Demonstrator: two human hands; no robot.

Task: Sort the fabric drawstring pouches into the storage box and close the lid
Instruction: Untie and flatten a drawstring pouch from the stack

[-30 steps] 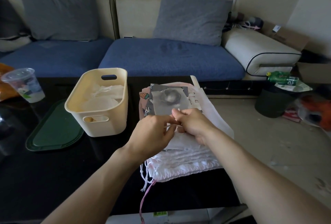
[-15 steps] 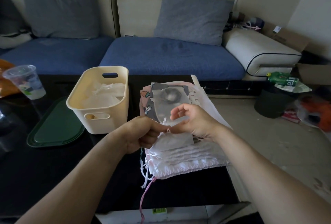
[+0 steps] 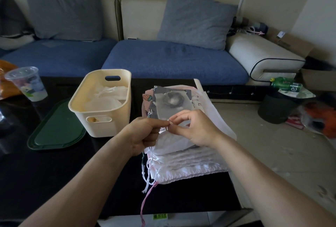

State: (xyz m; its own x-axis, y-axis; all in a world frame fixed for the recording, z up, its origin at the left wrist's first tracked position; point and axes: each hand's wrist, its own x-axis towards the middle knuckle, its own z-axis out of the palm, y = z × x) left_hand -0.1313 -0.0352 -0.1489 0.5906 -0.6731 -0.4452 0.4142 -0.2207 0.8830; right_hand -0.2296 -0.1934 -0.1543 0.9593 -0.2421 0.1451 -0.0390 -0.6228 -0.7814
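**Pinching a small pouch off the stack, box part-filled and lid still off**

Working from the single head view: both hands meet just above the near end of the pile of pouches (image 3: 183, 161), which sits at about 5 o'clock from the storage box (image 3: 101, 103) on the dark table (image 3: 54, 181). The left hand (image 3: 143, 134) has its fingers curled, thumb and forefinger nipping the top edge or cord of a small white pouch (image 3: 172, 141). The right hand (image 3: 196, 128) pinches the same spot from the other side, its remaining fingers arched loosely above. The exact hold on the cord is too fine to make out.

The stack is layered: plain white pouches with trailing white cords and one pink cord (image 3: 145, 203) at 6 o'clock, and patterned ones, a grey printed pouch (image 3: 172, 103) among them, toward 12 o'clock.

The cream box stands open at about 10 o'clock from the hands and already holds a few pale pouches. The green lid (image 3: 58, 132) lies flat on the table at 9 o'clock from the box, touching or just beside its base. A clear plastic cup (image 3: 27, 83) stands farther out at 10 o'clock.

By my reading the job is early to midway: some pouches are in, most are still stacked, and the lid has not been fitted.
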